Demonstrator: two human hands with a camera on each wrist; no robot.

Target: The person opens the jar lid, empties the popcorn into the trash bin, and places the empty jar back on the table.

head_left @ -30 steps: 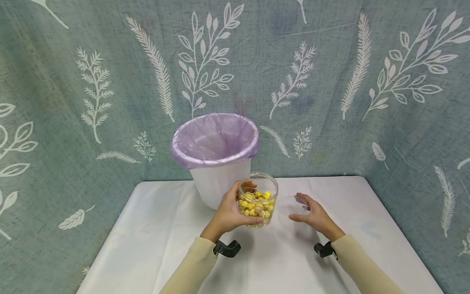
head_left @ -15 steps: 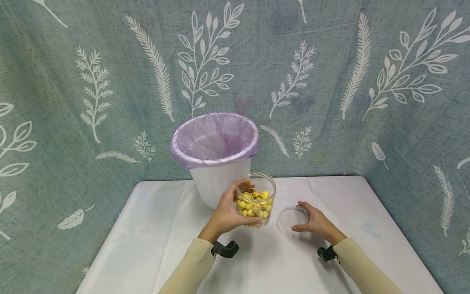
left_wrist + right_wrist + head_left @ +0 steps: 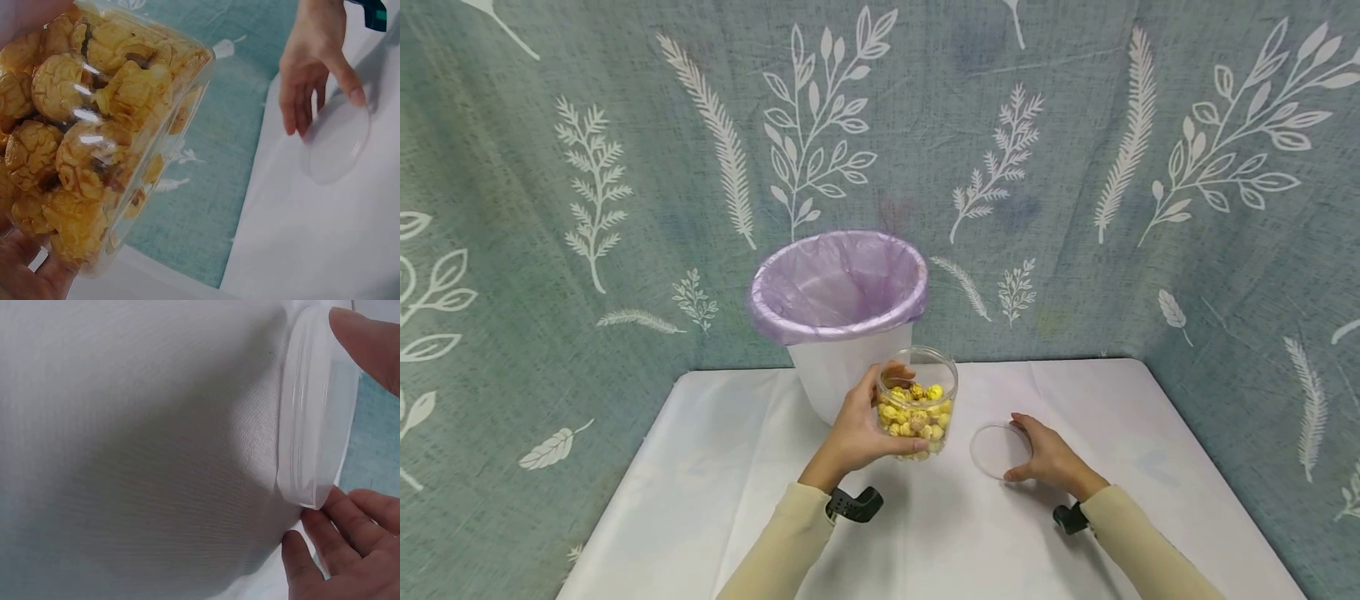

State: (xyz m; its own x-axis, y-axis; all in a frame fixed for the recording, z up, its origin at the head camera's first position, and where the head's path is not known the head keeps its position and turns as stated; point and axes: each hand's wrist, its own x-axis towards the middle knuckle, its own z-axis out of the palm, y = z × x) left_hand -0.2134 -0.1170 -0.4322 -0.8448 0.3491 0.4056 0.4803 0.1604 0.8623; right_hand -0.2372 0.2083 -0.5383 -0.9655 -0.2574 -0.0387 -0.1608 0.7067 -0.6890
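Observation:
My left hand (image 3: 867,427) grips a clear, lidless jar (image 3: 917,400) of yellow popcorn and holds it a little above the white table, tilted slightly left, close in front of the bin. The left wrist view shows the jar (image 3: 94,137) filled with popcorn, with my palm (image 3: 25,275) under it. The jar's clear round lid (image 3: 996,450) lies flat on the table to the right. My right hand (image 3: 1041,454) rests beside it, with straight fingers and thumb touching its rim. In the right wrist view the lid (image 3: 312,419) sits between my thumb and fingers (image 3: 340,544).
A white bin with a purple liner (image 3: 838,292) stands at the back of the table (image 3: 737,467), just behind the jar. Teal leaf-patterned cloth walls close in the back and both sides.
My right hand has lowered the lid onto the table and now rests at its edge. My left hand has lifted the jar slightly and moved it left, toward the bin.

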